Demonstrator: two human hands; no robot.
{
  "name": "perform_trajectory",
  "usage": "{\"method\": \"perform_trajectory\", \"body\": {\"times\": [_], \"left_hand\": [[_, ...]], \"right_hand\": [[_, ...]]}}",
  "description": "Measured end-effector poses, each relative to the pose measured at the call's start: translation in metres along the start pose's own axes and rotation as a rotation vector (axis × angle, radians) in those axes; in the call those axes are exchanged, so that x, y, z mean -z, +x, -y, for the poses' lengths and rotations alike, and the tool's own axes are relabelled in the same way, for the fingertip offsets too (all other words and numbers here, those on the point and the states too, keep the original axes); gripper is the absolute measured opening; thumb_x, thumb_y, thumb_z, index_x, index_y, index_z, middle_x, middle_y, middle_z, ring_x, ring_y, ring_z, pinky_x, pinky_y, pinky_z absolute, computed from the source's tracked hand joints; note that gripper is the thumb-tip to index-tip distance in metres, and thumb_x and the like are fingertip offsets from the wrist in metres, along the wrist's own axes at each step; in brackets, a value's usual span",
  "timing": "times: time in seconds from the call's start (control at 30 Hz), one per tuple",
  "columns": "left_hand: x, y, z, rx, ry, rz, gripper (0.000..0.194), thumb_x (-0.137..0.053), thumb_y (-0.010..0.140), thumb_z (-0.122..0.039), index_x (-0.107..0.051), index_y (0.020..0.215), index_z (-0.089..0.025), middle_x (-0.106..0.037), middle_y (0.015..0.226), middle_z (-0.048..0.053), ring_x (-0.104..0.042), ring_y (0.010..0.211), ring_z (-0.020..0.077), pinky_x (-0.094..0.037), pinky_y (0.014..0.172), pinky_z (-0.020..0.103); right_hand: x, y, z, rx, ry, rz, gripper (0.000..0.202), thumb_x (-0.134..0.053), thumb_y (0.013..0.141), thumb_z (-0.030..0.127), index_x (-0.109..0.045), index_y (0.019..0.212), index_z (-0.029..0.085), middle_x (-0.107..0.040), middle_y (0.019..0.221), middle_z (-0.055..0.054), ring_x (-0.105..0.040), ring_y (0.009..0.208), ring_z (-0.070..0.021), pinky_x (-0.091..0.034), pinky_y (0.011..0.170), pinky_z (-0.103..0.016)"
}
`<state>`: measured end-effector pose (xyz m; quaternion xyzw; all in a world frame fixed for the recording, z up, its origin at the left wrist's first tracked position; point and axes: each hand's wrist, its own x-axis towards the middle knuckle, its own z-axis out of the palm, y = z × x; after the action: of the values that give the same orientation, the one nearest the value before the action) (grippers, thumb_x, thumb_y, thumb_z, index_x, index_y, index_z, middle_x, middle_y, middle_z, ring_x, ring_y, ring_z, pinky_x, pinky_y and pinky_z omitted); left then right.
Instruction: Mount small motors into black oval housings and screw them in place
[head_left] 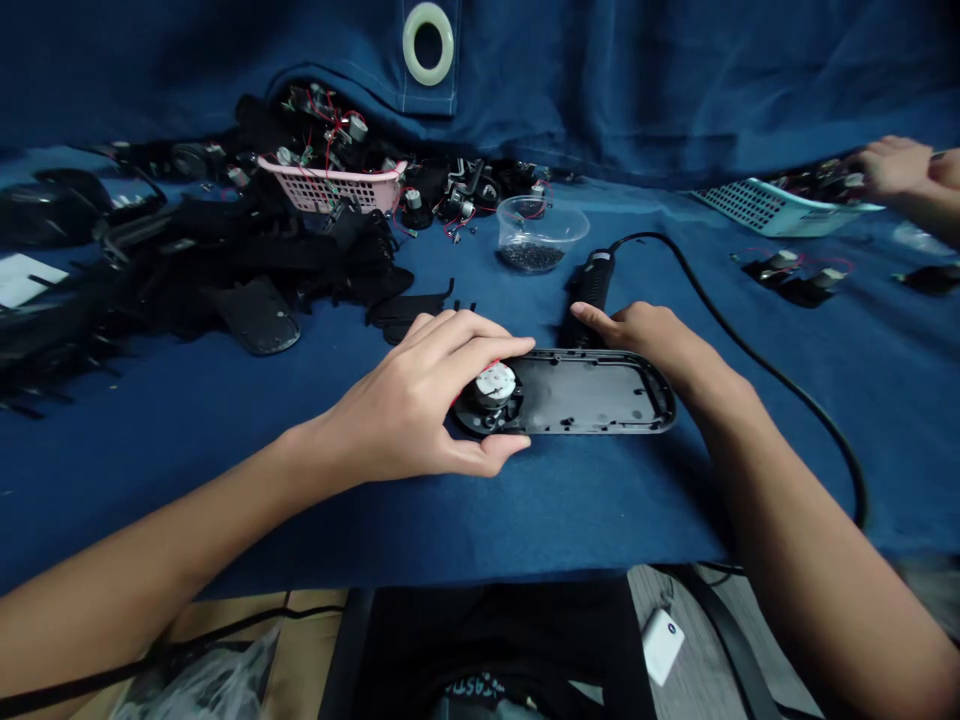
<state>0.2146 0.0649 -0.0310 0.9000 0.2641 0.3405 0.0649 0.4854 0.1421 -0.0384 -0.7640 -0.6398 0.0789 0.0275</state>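
Note:
My left hand is closed round the left end of a long black plastic housing, fingers along the far edge and thumb on the near edge. The housing's hollow side faces up. A small motor with a white top and a bit of red wire sits in the end by my palm. Just behind the housing, my right hand grips a black corded electric screwdriver, thumb on its body. The housing hides the screwdriver's lower end and some of my right fingers. A clear plastic tub of small dark screws stands beyond.
Black plastic parts are heaped at left. A pink basket holds motors and wires. The screwdriver's cable curves down the right side. At far right, another person's hand is over a teal basket, near loose motor assemblies.

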Motion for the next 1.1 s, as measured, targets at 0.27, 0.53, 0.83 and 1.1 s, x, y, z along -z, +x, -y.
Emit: {"method": "perform_trajectory", "body": {"times": [0.27,0.53,0.83,1.1], "left_hand": [[0.000,0.002,0.000,0.052,-0.024,-0.022,0.047,-0.069,0.077,-0.038,-0.059,0.118,-0.017,-0.063,0.109,0.009,-0.061,0.102,0.0227,-0.048,0.089,0.036],[0.002,0.002,-0.002,0.185,-0.175,-0.036,0.040,-0.069,0.077,-0.039,-0.065,0.110,-0.015,-0.066,0.104,0.007,-0.063,0.093,0.0195,-0.049,0.084,0.031],[0.006,0.003,-0.003,0.373,-0.377,-0.003,0.032,-0.062,0.083,-0.041,-0.070,0.102,-0.017,-0.067,0.094,0.002,-0.061,0.082,0.0158,-0.047,0.074,0.025],[0.003,0.008,0.011,0.686,-0.745,-0.017,0.050,-0.047,0.090,-0.056,-0.069,0.092,-0.011,-0.066,0.080,0.005,-0.062,0.073,0.0176,-0.049,0.064,0.026]], "right_hand": [[0.002,0.000,0.000,0.022,0.022,-0.007,0.065,-0.036,0.075,0.081,-0.050,0.050,0.022,-0.052,0.044,-0.007,-0.046,0.040,-0.0158,-0.041,0.047,-0.034],[0.002,0.001,-0.002,-0.019,0.068,0.053,0.065,-0.036,0.076,0.080,-0.047,0.047,0.023,-0.045,0.042,-0.005,-0.048,0.044,-0.0175,-0.041,0.052,-0.035],[0.007,-0.007,-0.003,0.009,0.127,-0.128,0.062,-0.041,0.079,0.075,-0.058,0.061,0.018,-0.056,0.057,-0.012,-0.060,0.065,-0.0265,-0.045,0.064,-0.040],[0.023,-0.053,0.022,0.847,1.156,0.049,0.059,-0.061,0.073,0.066,-0.066,0.116,0.025,-0.069,0.108,-0.006,-0.065,0.100,-0.0228,-0.052,0.087,-0.036]]}}
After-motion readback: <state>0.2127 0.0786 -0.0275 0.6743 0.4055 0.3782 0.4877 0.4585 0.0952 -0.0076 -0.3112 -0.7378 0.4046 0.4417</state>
